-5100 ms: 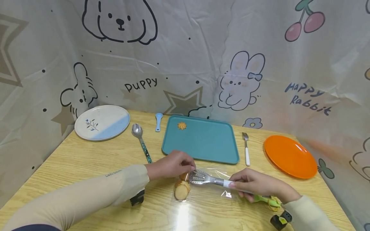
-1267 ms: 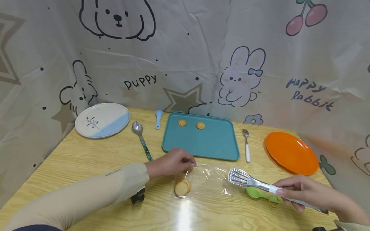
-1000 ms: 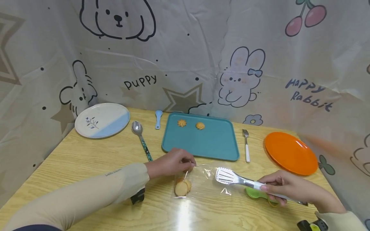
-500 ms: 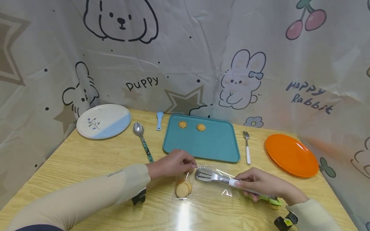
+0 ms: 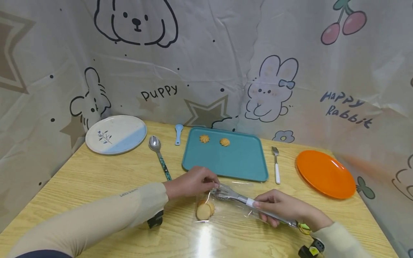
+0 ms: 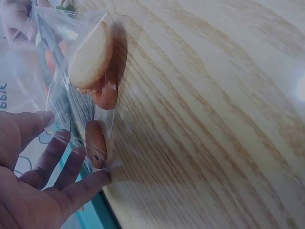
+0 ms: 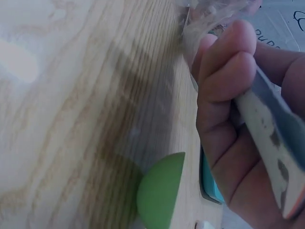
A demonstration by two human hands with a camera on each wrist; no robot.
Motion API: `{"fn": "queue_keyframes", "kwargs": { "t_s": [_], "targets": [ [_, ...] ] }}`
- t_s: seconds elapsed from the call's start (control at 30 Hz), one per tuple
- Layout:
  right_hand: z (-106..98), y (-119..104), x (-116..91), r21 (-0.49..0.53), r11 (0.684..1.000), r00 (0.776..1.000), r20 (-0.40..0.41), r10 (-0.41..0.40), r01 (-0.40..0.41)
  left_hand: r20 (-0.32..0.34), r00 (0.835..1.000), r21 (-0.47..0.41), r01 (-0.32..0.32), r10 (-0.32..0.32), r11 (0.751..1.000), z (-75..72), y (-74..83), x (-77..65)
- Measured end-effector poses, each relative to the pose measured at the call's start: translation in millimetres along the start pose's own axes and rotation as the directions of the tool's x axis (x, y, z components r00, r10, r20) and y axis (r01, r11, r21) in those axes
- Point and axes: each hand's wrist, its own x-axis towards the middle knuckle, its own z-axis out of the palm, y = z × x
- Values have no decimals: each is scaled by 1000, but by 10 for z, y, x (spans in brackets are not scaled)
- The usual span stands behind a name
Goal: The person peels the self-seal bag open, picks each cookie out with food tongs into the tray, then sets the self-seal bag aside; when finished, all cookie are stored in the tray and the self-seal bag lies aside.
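My left hand [image 5: 193, 182] pinches the upper edge of a clear plastic bag [image 5: 226, 211] lying in front of the tray. Inside the bag are several cookies; a pale round cookie [image 5: 203, 212] shows clearly, and a smaller brown cookie [image 6: 96, 143] sits near the left fingers in the left wrist view. My right hand [image 5: 284, 206] grips metal tongs [image 5: 237, 197] by their pale handle. Their slotted head reaches into the bag, right beside the left fingertips and behind the plastic. On the teal tray [image 5: 226, 161] lie two piped cookies, a star-shaped cookie [image 5: 204, 138] and a swirled cookie [image 5: 224, 142].
Left of the tray are a white-and-blue plate [image 5: 116, 134], a metal spoon [image 5: 155, 143] and a small blue spoon [image 5: 178, 134]. To its right lie a fork [image 5: 276, 165] and an orange plate [image 5: 326, 174]. A green utensil [image 7: 161, 193] sits below the right hand.
The swirled cookie has come onto the tray since the oldest frame. Over the last second the tongs have moved left from the bag's right end into it. The left hand stays at the bag.
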Motion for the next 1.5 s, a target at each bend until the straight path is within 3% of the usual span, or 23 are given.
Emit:
{"fn": "queue_keyframes", "kwargs": {
  "t_s": [0.17,0.37,0.67,0.8,1.03,1.23,1.37,1.5],
  "targets": [
    [18,28,11,45,999,1000,21,-11,10,-2,1000,3,-16,16,1000,-2,0,1],
    [8,-14,-54,22,1000,1000,8,21,-21,6,1000,0,-11,11,1000,-7,23,-15],
    [65,8,37,50,998,999,25,-45,44,-12,1000,9,-22,22,1000,-15,1,-5],
    [92,11,93,14,997,997,7,-77,77,-7,999,18,-31,32,999,-10,0,13],
    [93,-7,77,-35,999,998,-55,-21,19,-5,1000,17,-16,16,1000,8,6,30],
    [50,54,-157,-11,1000,998,-55,-7,6,-3,1000,-2,-4,4,1000,5,5,16],
    [0,142,-425,50,999,999,-52,-13,15,-4,1000,6,-17,17,1000,-8,7,8],
    [-38,215,-728,117,993,997,-64,40,-33,-5,1000,6,-18,18,1000,-21,5,1]
  ]
}}
